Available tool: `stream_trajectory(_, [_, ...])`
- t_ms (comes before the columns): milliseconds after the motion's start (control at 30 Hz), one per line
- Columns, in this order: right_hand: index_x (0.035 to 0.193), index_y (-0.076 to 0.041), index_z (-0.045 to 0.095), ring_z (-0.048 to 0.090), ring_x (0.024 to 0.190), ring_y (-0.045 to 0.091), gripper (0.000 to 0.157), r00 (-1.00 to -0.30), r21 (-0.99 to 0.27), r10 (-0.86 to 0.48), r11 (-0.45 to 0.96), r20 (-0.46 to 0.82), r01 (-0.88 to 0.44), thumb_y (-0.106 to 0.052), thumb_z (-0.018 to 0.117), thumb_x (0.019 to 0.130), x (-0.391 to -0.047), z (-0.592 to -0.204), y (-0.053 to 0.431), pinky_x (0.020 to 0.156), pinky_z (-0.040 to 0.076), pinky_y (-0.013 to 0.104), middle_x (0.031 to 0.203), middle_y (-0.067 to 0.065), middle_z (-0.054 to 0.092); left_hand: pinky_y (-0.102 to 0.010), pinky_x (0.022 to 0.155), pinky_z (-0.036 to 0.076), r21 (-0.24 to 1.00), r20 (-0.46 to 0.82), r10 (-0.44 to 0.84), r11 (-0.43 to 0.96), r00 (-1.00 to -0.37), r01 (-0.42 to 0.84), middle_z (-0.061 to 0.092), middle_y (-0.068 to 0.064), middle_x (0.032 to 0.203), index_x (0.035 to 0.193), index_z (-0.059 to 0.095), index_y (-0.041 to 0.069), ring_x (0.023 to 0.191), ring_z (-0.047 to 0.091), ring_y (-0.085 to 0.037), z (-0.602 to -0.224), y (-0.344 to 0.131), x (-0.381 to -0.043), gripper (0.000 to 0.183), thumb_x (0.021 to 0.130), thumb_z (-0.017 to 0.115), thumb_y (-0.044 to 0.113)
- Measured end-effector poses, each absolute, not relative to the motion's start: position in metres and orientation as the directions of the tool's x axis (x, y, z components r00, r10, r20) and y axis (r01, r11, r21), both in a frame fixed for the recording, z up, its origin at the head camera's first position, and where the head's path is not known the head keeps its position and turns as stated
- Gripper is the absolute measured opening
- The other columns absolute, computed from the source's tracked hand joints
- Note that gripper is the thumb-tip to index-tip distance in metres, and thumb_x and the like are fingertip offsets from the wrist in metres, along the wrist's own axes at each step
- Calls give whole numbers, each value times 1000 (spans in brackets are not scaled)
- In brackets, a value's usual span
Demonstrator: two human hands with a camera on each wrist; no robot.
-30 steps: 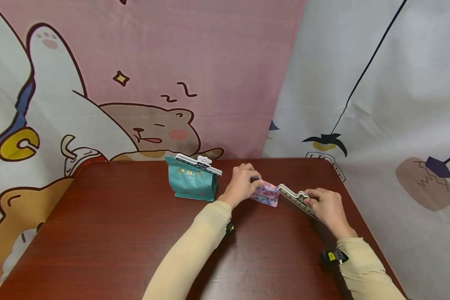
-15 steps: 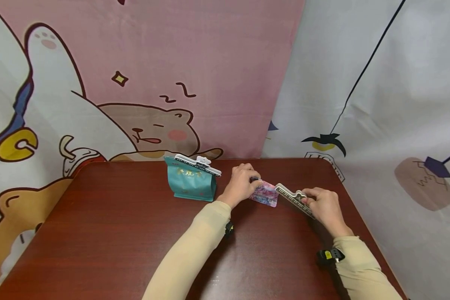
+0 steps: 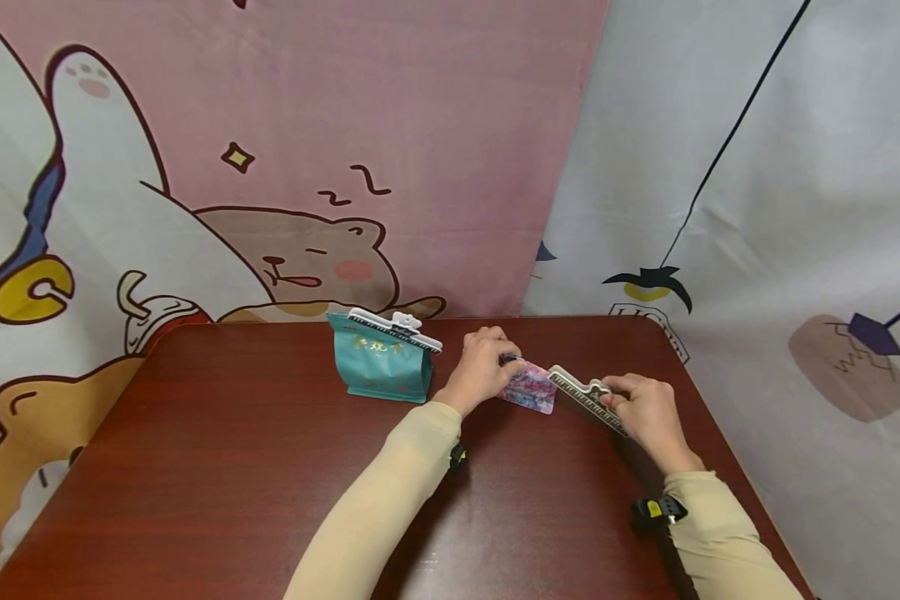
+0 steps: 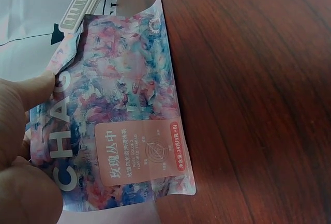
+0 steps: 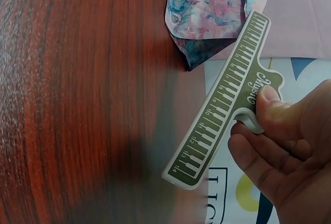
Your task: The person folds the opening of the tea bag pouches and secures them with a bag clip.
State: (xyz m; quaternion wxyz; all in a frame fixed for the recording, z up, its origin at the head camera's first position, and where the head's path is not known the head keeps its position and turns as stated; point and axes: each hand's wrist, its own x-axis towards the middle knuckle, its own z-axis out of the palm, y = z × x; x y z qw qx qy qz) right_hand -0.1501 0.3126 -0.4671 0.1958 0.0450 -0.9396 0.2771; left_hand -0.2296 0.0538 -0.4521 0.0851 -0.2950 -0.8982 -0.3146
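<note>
My left hand (image 3: pixel 483 371) pinches the top edge of a pink and blue tea bag pouch (image 4: pixel 121 105) that stands on the table. In the left wrist view the thumb lies near the pouch's opening and large white letters show. My right hand (image 3: pixel 648 417) grips a long clip (image 5: pixel 222 105) by its handle, thumb on one side and fingers on the other. Piano keys and numbers are printed along the clip's green face. Its far end overlaps the pouch's top corner in the right wrist view, and its near end points away from the pouch.
A teal pouch (image 3: pixel 382 367) stands upright left of my left hand, with a white piano-key clip (image 3: pixel 397 329) across its top. The brown table (image 3: pixel 270 483) ends at the back against a printed cloth (image 3: pixel 457 167) with cartoon animals. Another cloth (image 3: pixel 795 208) hangs to the right.
My right hand has moved slightly left with the clip, bringing its tip closer to the pink and blue pouch. My left hand keeps its hold in about the same place.
</note>
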Motion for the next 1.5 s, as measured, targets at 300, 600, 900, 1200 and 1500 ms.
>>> stream_trajectory(300, [94,2,81,61,67,24,13,-929,-527,37,831,368,-176,7,81,81,-151,-467,310,56,44,29,85,16,75,-40,95,40,514,340,477,628,-811,584,65,-1,93,101,83,12,95,57,-18,-452,54,-230,17,93,79,27])
stream_trajectory(600, [90,0,81,60,65,23,14,-911,-505,17,836,411,-212,8,82,79,-153,-467,308,57,44,33,81,13,74,-40,96,40,513,339,476,630,-811,584,66,-1,93,99,83,13,95,58,-18,-452,54,-230,16,93,79,27])
stream_trajectory(900, [89,1,81,60,62,22,14,-894,-486,2,840,447,-241,10,81,78,-156,-470,304,56,45,33,78,12,73,-40,100,40,520,307,478,640,-823,565,66,0,95,101,83,14,96,57,-17,-451,55,-229,16,94,78,28])
stream_trajectory(1200, [88,0,81,60,63,23,15,-886,-491,3,833,463,-254,9,83,77,-157,-469,300,56,44,33,78,12,73,-40,98,40,513,316,476,642,-821,570,65,0,95,101,83,14,96,58,-17,-452,54,-230,16,94,78,28])
stream_trajectory(1500, [91,1,81,57,63,22,15,-904,-515,29,830,426,-216,9,82,79,-158,-470,298,55,43,30,80,13,73,-41,98,40,521,322,481,629,-815,577,66,-1,94,101,83,12,96,57,-18,-452,54,-230,17,94,78,27])
